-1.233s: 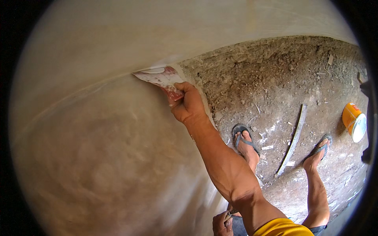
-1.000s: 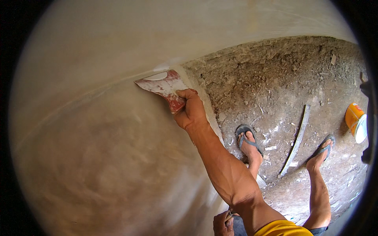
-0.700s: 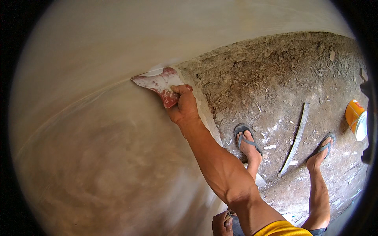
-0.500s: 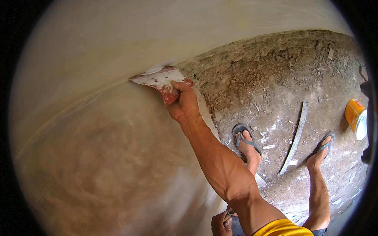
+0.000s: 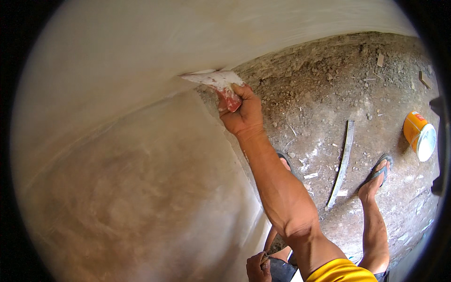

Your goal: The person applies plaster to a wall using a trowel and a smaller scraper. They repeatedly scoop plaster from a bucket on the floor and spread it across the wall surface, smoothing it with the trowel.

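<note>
My right hand (image 5: 246, 112) is closed around a wide red scraper (image 5: 230, 98) smeared with white filler, the thumb lying on its face. The scraper's edge rests against the smooth grey-beige wall surface (image 5: 141, 51), close to the corner line where a second plastered surface (image 5: 155, 155) meets it. My right arm reaches up and left from a yellow sleeve. At the lower edge my left hand (image 5: 257, 269) is curled shut beside dark shorts. It seems to grip a small item, which is too hidden to name.
Rough ground with rubble (image 5: 324, 70) runs along the wall's foot. A long flat strip (image 5: 343, 162) lies between my feet, which wear flip-flops (image 5: 383, 169). A yellow bucket (image 5: 416, 124) with a white end is tipped on its side at the right.
My right hand has slid the scraper to the right along the wall, past the end of the lower plastered surface. The view has shifted slightly. My left hand stays low.
</note>
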Demonstrator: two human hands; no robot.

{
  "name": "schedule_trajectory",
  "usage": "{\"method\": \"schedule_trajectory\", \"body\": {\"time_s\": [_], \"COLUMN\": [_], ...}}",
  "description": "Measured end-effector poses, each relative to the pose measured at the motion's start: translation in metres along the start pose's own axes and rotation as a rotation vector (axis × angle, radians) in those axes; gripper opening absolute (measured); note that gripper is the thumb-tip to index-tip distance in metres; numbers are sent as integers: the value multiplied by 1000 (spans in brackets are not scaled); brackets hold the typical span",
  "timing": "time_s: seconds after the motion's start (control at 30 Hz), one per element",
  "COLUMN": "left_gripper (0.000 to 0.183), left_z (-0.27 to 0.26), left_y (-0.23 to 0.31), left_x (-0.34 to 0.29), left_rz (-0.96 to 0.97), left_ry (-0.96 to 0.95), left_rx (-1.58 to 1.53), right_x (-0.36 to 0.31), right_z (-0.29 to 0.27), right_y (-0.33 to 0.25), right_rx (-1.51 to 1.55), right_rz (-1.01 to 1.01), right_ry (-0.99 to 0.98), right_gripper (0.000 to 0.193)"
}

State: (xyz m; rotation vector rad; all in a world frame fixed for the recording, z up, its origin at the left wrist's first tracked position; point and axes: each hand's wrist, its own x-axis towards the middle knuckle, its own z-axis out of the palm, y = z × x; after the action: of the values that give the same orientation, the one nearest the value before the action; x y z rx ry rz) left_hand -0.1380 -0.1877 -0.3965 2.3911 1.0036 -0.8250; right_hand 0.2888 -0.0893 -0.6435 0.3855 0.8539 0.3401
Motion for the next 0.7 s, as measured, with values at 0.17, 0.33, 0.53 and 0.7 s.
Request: {"method": "schedule_trajectory", "body": {"time_s": [0.17, 0.33, 0.53, 0.7], "left_gripper": [34, 36, 36, 36], "left_z": [0, -1, -9, -15], "left_y": [4, 7, 3, -11], "left_x": [2, 3, 10, 17], "left_rz": [82, 103, 103, 139], "left_ry": [43, 55, 46, 58], "left_rx": [-5, -11, -13, -15], "right_x": [-2, -35, -54, -9], "right_z": [20, 33, -19, -52], "right_y": [-59, -123, -53, 52], "right_rx": [15, 171, -145, -73], "right_rz": [49, -94, -19, 112], "right_ry": [-150, -81, -16, 206], "right_gripper": [26, 27, 20, 14]}}
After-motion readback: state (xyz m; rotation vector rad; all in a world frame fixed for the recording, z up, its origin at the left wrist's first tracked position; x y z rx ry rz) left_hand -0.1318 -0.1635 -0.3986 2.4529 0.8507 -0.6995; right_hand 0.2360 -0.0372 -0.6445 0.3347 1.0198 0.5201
